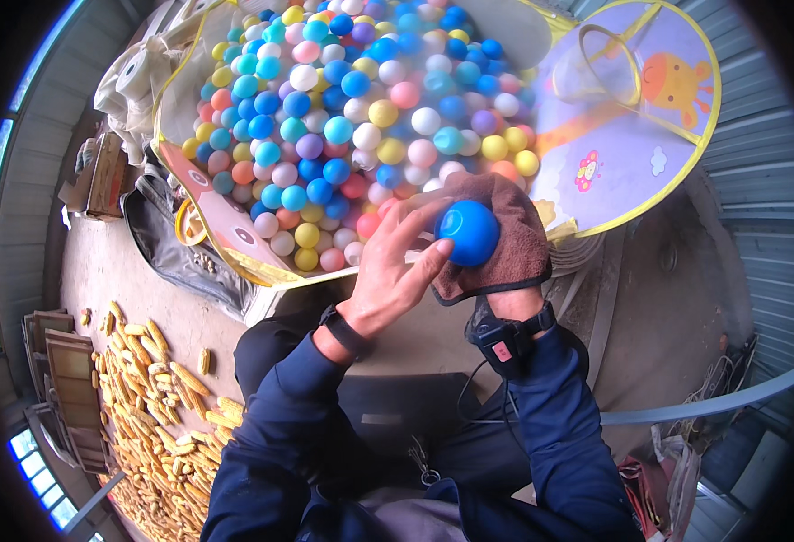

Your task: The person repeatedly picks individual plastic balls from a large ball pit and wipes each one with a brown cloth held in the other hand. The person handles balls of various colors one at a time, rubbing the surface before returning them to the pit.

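Note:
A blue plastic ball (pixel 470 234) sits between my two hands, over the near edge of a ball pit. The thumb and fingers of my left hand (pixel 397 261) grip it from the left side. A brown towelling cloth (pixel 519 237) with a dark hem is draped over my right hand (pixel 515 303) and lies against the ball's right side. The cloth hides my right fingers; only the wrist end shows. Just beyond, plastic balls (pixel 309 146) in blue, turquoise, yellow, pink, white and purple fill the pit.
The fabric pit wall (pixel 217 223) has yellow piping; its giraffe-printed panel (pixel 620 142) with a hoop rises at right. Corn cobs (pixel 159 406) cover the floor at lower left. A black bag (pixel 166 237) lies left of the pit. A grey rail (pixel 708 406) curves at right.

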A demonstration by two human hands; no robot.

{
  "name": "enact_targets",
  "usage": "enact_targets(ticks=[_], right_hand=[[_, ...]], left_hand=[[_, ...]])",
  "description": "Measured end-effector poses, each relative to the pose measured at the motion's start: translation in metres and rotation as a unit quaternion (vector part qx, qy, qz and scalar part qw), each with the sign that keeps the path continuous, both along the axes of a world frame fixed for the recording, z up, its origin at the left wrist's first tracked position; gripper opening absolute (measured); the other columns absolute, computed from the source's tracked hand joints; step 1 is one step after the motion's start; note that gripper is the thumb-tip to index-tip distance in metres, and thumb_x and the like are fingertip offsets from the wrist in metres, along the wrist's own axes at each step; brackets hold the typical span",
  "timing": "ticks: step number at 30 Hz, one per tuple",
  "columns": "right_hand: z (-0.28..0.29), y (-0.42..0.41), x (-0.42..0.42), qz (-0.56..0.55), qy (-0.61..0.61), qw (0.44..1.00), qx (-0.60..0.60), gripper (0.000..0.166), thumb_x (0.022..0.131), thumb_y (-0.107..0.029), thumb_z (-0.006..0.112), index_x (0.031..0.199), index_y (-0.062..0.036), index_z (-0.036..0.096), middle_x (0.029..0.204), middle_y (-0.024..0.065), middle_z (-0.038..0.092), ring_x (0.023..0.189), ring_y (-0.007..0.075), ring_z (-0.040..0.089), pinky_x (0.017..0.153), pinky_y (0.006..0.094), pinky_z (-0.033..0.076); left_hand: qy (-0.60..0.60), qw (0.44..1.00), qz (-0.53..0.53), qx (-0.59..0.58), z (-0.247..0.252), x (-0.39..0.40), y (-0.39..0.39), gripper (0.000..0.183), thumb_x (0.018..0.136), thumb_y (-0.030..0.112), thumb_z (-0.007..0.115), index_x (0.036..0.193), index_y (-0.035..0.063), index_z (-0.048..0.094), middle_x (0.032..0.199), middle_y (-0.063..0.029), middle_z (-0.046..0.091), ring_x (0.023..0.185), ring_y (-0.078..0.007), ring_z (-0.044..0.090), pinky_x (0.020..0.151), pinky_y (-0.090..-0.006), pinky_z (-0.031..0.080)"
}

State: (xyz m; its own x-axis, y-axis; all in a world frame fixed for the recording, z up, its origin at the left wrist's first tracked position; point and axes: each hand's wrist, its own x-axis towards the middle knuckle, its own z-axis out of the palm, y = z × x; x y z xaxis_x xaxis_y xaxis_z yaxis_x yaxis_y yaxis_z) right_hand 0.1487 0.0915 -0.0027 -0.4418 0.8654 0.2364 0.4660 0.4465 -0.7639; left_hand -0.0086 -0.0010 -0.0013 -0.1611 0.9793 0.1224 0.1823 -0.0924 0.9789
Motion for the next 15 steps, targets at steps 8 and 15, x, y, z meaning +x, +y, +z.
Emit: enact_targets(ticks=[8, 15], right_hand=[[0.006, 0.000, -0.005, 0.006, -0.010, 0.998, 0.062, 0.057, 0.060, -0.023, 0.084, 0.113, -0.0147, 0.066, 0.106, 0.0101, 0.071, 0.103, 0.0355, 0.066, 0.092, 0.0437, 0.052], [0.018, -0.003, -0.001, 0.009, -0.035, 0.998, 0.041, 0.064, 0.060, -0.021, 0.085, 0.120, -0.0138, 0.065, 0.116, 0.0107, 0.069, 0.109, 0.0357, 0.065, 0.098, 0.0445, 0.051]], left_hand=[[-0.155, 0.983, -0.030, -0.092, 0.008, -0.001, 0.001, 0.057, 0.092, 0.031, 0.074, 0.137, 0.0031, 0.055, 0.127, -0.0097, 0.059, 0.116, -0.0206, 0.059, 0.097, -0.0333, 0.050], [-0.389, 0.909, -0.041, -0.145, -0.001, 0.002, 0.004, 0.061, 0.099, 0.033, 0.065, 0.151, 0.0067, 0.045, 0.146, -0.0121, 0.051, 0.129, -0.0230, 0.055, 0.102, -0.0398, 0.051]])
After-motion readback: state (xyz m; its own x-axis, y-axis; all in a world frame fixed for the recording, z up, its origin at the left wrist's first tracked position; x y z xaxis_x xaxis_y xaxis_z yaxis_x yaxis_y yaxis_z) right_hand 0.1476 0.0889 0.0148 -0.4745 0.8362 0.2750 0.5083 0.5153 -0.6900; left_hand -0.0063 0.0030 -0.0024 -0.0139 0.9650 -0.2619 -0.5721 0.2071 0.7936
